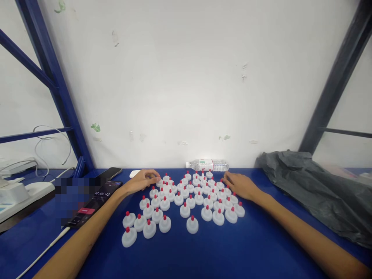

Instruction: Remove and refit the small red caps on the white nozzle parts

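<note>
Many white, round bottle caps with red tips (185, 210) stand upright on the blue table, spread out between my two hands. On the left, my left hand (143, 181) rests low over the table, its thumb and fingers closed at the red tip of a cap (159, 183) on the back left edge of the group. My right hand (237, 185) is at the back right edge, fingers bent inward and touching the red-tipped caps there. The cap nearest its fingertips (221, 185) is partly covered, so the exact hold is hard to see.
A clear plastic bottle (207, 165) lies against the wall. Behind my left hand is a white object (134, 173). To the left are a phone showing a timer (97, 199), another dark device (109, 175) and a power strip (26, 197). A dark plastic bag (310, 190) lies right.
</note>
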`<action>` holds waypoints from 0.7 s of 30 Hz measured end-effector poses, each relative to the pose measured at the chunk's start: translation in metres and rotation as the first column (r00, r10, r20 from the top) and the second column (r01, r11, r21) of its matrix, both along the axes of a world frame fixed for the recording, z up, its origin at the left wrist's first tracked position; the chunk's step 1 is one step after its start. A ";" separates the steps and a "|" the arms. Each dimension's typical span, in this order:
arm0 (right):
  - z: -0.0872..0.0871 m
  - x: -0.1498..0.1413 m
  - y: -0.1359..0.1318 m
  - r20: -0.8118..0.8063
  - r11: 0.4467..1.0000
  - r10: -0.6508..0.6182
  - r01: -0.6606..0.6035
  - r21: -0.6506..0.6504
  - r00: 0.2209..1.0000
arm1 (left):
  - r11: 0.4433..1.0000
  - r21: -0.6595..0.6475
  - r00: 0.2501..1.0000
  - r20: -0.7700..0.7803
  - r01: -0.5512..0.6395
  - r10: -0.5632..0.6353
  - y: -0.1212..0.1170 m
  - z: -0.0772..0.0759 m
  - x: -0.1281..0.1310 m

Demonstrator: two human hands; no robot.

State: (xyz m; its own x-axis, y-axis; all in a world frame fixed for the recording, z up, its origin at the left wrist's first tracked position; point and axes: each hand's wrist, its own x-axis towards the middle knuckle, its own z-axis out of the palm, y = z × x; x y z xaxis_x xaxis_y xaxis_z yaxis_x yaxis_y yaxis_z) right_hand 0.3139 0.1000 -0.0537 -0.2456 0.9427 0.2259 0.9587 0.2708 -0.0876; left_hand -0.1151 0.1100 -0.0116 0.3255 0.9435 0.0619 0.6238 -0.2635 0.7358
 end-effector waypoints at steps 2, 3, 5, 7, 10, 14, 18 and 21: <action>0.000 0.000 0.000 0.001 1.000 0.002 -0.002 -0.001 1.000 | 1.000 0.016 0.998 0.054 -0.026 0.026 0.000 -0.003 0.003; 0.000 0.000 0.000 0.002 1.000 0.004 -0.004 -0.002 1.000 | 0.998 0.026 0.996 0.080 -0.050 0.047 0.001 -0.004 0.004; 0.001 0.000 0.000 0.001 1.000 0.007 -0.007 -0.002 1.000 | 0.993 0.047 0.985 0.139 -0.110 0.102 0.003 -0.006 0.005; 0.001 0.000 0.000 -0.001 1.000 0.008 -0.008 -0.001 1.000 | 0.983 0.057 0.965 0.208 -0.173 0.158 0.006 -0.006 0.005; 0.002 -0.001 -0.001 -0.004 1.000 0.008 -0.008 0.002 1.000 | 0.969 0.033 0.922 0.316 -0.246 0.223 0.008 -0.005 0.004; 0.002 -0.001 -0.001 -0.004 1.000 0.011 -0.011 0.003 1.000 | 0.956 -0.033 0.863 0.422 -0.291 0.277 0.008 -0.003 0.005; 0.001 0.000 0.000 -0.008 1.000 0.015 -0.015 0.003 1.000 | 0.944 -0.069 0.815 0.486 -0.323 0.314 0.007 -0.003 0.006; 0.002 0.000 0.000 -0.014 1.000 0.010 -0.010 -0.001 1.000 | 0.932 -0.074 0.780 0.525 -0.355 0.339 0.009 -0.004 0.004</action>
State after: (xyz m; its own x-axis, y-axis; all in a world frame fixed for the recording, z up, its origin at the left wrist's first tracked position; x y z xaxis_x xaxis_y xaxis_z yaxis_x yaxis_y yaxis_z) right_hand 0.3144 0.0999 -0.0522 -0.2523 0.9403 0.2286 0.9545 0.2806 -0.1009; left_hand -0.1109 0.1193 -0.0156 -0.1129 0.9817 0.1536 0.2019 -0.1287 0.9709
